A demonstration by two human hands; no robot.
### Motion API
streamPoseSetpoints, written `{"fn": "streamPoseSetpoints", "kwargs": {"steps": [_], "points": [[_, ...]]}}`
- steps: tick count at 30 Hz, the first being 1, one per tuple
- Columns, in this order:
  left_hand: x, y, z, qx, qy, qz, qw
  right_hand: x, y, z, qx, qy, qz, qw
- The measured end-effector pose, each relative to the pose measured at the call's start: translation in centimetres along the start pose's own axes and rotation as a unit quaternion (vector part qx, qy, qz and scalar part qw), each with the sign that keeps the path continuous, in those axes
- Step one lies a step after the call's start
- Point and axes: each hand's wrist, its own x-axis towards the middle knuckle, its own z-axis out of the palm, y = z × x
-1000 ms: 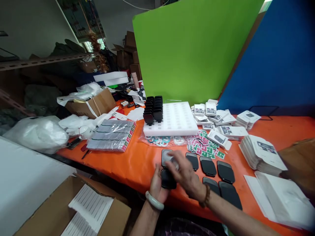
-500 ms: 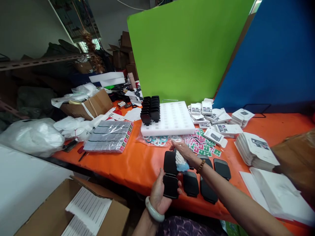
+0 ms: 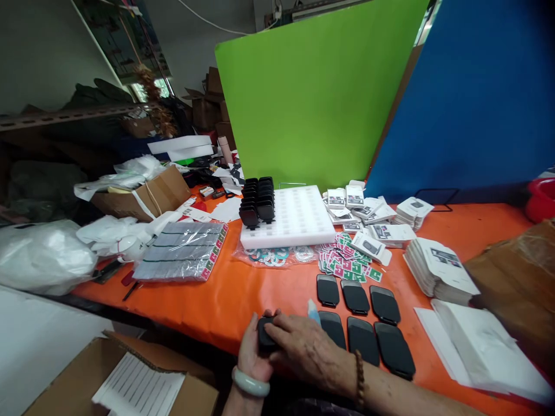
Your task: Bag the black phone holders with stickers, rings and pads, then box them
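Observation:
A small black folding case (image 3: 266,336), folded up, rests in my left hand (image 3: 254,352), whose fingers wrap around its edge near the table's front. My right hand (image 3: 299,346) lies over the case from the right, fingers pressed on its top. Beyond the back of that hand, the end of a white and blue cloth (image 3: 313,311) shows; whether the hand still touches it I cannot tell. Just right of my hands, several flat black cases (image 3: 363,340) are laid in two rows on the orange tabletop (image 3: 217,306).
A white foam tray (image 3: 299,216) bears upright black cases (image 3: 258,202) at its left. Green and pink cards (image 3: 347,263), white boxes (image 3: 368,245) and a stack of white boxes (image 3: 440,268) lie to the right. A wrapped grey pack (image 3: 182,251) and an open carton (image 3: 191,387) are at left.
The black case was unfolded and is now folded together. My right hand has come down from wiping height with the cloth onto the case. Both hands are lower and nearer the front edge.

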Motion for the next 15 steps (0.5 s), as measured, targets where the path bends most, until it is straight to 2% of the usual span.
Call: {"fn": "streamPoseSetpoints", "kwargs": {"steps": [3,5,8,10,12,15], "points": [[-0.3,0.7,0.0,-0.054,0.026,-0.069,0.996,-1.2,-0.8,0.9,-0.003,-0.012,-0.004,1.0],[-0.6,0.5,0.4,-0.052,0.024,-0.07,0.996,-1.5,-0.3,0.8,0.043,-0.002,0.012,0.999],[-0.6,-0.3,0.7,-0.006,-0.001,-0.026,1.0,-1.3,1.8,-0.5,0.155,0.029,0.081,0.984],[-0.4,-0.9,0.4,0.084,-0.019,0.061,0.994,-0.9,3.8,-1.5,0.23,0.049,0.154,0.96],[0.2,-1.3,-0.3,0.222,-0.006,0.165,0.961,-0.7,5.8,-2.0,0.276,0.051,0.219,0.934],[1.2,-2.1,-1.2,0.41,0.047,0.278,0.867,-0.8,7.8,-1.6,0.294,0.013,0.282,0.913]]}}
